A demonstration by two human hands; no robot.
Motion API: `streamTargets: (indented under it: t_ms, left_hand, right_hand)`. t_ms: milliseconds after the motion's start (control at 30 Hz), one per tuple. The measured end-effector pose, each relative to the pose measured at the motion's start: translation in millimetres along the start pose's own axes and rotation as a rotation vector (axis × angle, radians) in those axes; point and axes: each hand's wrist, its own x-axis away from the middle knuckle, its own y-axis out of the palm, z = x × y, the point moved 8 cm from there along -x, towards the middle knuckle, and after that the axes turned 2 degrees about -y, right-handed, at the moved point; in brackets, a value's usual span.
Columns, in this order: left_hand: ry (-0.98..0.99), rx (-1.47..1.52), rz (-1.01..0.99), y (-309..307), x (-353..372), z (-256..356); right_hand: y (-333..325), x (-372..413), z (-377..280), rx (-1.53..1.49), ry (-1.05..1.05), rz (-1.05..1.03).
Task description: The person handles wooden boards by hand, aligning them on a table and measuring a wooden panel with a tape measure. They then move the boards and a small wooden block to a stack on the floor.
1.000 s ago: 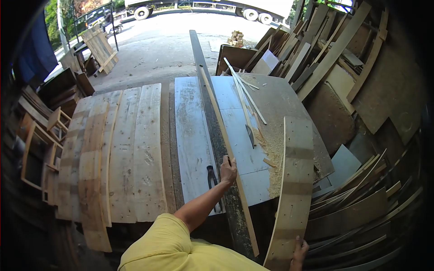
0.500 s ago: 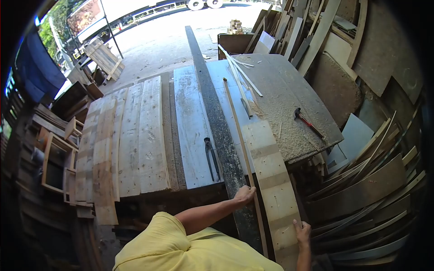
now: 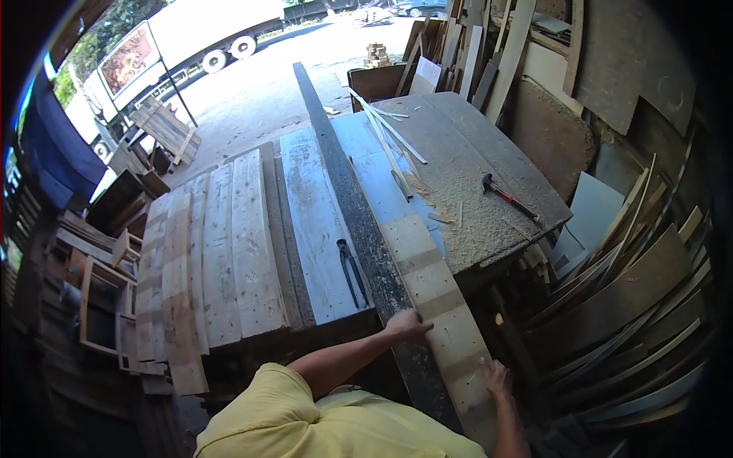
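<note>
A light wooden plank [image 3: 443, 298] with darker cross bands lies slanting against the long dark beam [image 3: 359, 206]. My left hand [image 3: 408, 324] is closed over the seam between beam and plank; what its fingers hold is hidden. On the plank's right edge, near its lower end, my right hand [image 3: 496, 377] grips with the thumb on top. A pair of long-handled pincers [image 3: 351, 271] lies on the whitish board [image 3: 305, 198] left of the beam. Only the far tip of a thin wooden strip [image 3: 352, 162] shows beyond the plank.
A hammer [image 3: 510, 200] with a red and black handle rests on the sawdust-covered tabletop [image 3: 473, 160]. Thin pale offcuts [image 3: 385, 137] lie toward the back. Several nail-marked boards [image 3: 252, 244] line the left side. Curved wood pieces [image 3: 626, 336] are stacked at right.
The plank has shifted left against the dark beam, covering most of the thin strip that my left hand was holding. My right hand moved along with it. The camera view has turned slightly.
</note>
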Motion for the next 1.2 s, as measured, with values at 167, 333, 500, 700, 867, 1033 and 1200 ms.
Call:
streamTargets:
  t_ms: [167, 333, 500, 700, 867, 1033, 1200]
  left_hand:
    - [0.230, -0.372, 0.705, -126, -77, -20]
    - [0.249, -0.470, 0.696, -140, -93, -40]
    - [0.240, -0.462, 0.722, -142, -93, -43]
    - [0.219, -0.476, 0.695, -143, -89, -40]
    - [0.254, -0.451, 0.734, -142, -93, -44]
    - [0.248, -0.450, 0.710, -142, -95, -43]
    - [0.234, -0.474, 0.717, -142, -93, -42]
  right_hand:
    - [11, -7, 0, -0.004, -0.048, 0.012]
    - [22, -21, 1, 0.073, -0.061, 0.030]
    - [23, -30, -13, 0.082, -0.193, 0.144]
    - [32, -47, -18, 0.125, -0.131, 0.072]
    - [28, -54, -38, 0.072, -0.146, 0.070]
    - [35, -59, -34, 0.117, -0.101, 0.044]
    - [36, -65, -39, 0.124, -0.044, -0.004]
